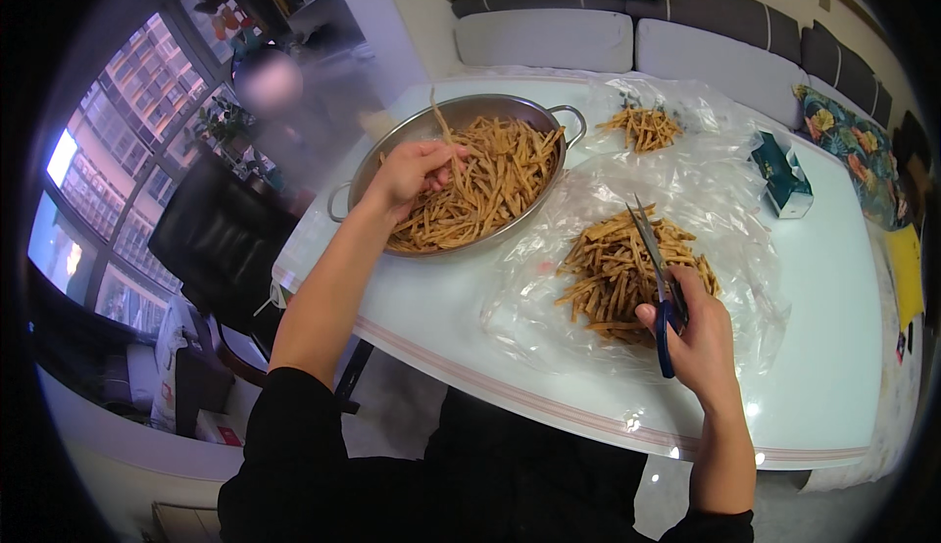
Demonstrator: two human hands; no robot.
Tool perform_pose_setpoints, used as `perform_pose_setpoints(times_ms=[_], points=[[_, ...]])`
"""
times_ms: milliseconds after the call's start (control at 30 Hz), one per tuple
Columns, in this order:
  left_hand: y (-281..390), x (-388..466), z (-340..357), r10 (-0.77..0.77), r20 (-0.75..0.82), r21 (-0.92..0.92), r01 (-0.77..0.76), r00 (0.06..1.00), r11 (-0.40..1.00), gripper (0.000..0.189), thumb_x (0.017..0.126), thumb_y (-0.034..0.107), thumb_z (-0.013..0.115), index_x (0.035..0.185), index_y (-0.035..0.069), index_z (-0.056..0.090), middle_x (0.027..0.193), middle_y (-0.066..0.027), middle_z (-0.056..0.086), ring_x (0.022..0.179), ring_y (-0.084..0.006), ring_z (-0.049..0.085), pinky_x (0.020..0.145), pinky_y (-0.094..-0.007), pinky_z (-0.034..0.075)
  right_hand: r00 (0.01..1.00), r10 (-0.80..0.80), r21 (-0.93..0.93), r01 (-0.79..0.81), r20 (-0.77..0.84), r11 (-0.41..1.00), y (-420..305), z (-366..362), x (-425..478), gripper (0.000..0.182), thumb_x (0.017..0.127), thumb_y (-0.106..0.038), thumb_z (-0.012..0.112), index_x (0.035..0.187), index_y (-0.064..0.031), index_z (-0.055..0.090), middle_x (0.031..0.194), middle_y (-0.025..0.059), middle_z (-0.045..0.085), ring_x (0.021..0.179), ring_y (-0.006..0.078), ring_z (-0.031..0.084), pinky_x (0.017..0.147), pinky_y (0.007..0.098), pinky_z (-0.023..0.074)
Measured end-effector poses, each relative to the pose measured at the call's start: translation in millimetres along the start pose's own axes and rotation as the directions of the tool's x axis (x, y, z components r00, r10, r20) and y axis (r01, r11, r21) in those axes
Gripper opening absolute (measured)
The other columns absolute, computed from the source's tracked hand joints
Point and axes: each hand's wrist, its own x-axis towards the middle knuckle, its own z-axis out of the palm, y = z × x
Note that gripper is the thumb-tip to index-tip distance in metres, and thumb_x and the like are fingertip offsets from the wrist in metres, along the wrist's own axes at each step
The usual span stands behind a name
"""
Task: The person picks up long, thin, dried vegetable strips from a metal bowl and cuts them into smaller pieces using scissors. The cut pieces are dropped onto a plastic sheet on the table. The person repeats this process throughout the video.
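Observation:
Above a metal two-handled pan point(566, 147) full of brown dried strips point(507, 175), my left hand point(419, 175) pinches a long dried strip point(440, 117) that points up and away. My right hand point(698, 330) grips a pair of scissors point(664, 337) by the dark blue handles. Their blades are slightly parted and point away from me. They are over a pile of shorter dried strips point(610, 271) on a clear plastic sheet or bag point(514, 322). Farther back on the plastic is a smaller heap of strips point(643, 130).
The pale glass-topped table point(831, 366) carries a green tissue box point(783, 175) at the right. A sofa point(544, 39) stands behind it. Left are a black leather chair point(220, 219) and windows. Another person point(309, 109) is beyond the pan, blurred.

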Motion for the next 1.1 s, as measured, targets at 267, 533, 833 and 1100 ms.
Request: perform_pose_setpoints(times_ms=[267,533,833,1100], points=[[12,-28,45,0.046,0.153,0.013,-0.048,0.987,0.999,0.025,0.102,0.014,0.052,0.107,-0.003,0.069,0.090,-0.0035,0.067,0.069,-0.0043,0.053,0.064,-0.0197,0.045,1.000,0.005,-0.041,-0.006,-0.007,0.999,2,0,2,0.051,0.083,-0.037,0.077,0.113,-0.0015,0.059,0.064,0.0110,0.058,0.060,0.0290,0.059,0.058,0.0388,0.0454],[7,-44,68,0.012,0.315,-0.038,0.000,0.949,0.999,0.022,0.101,0.014,0.055,0.108,-0.003,0.067,0.097,-0.0052,0.068,0.073,-0.0052,0.055,0.069,-0.0207,0.047,0.999,-0.037,-0.052,0.037,-0.010,0.998,0,1,1,0.049,0.082,-0.038,0.078,0.109,-0.0010,0.060,0.060,0.0106,0.057,0.058,0.0300,0.059,0.057,0.0402,0.0443],[13,-55,91,0.019,0.450,-0.003,-0.019,0.893,1.000,0.034,0.095,0.012,0.062,0.125,-0.003,0.061,0.101,-0.0037,0.067,0.084,-0.0066,0.057,0.080,-0.0219,0.047,0.999,-0.038,-0.066,0.038,0.003,0.997,0,0,0,0.050,0.082,-0.040,0.077,0.109,-0.0016,0.060,0.058,0.0104,0.056,0.054,0.0301,0.057,0.054,0.0414,0.0419],[7,-58,95,0.040,0.490,-0.013,-0.039,0.871,0.999,0.045,0.092,0.009,0.065,0.134,-0.003,0.055,0.102,-0.0012,0.065,0.096,-0.0074,0.060,0.091,-0.0238,0.047,0.999,-0.028,-0.085,0.030,0.017,0.996,0,1,0,0.052,0.083,-0.043,0.077,0.109,-0.0018,0.060,0.058,0.0102,0.056,0.054,0.0297,0.056,0.053,0.0413,0.0413]])
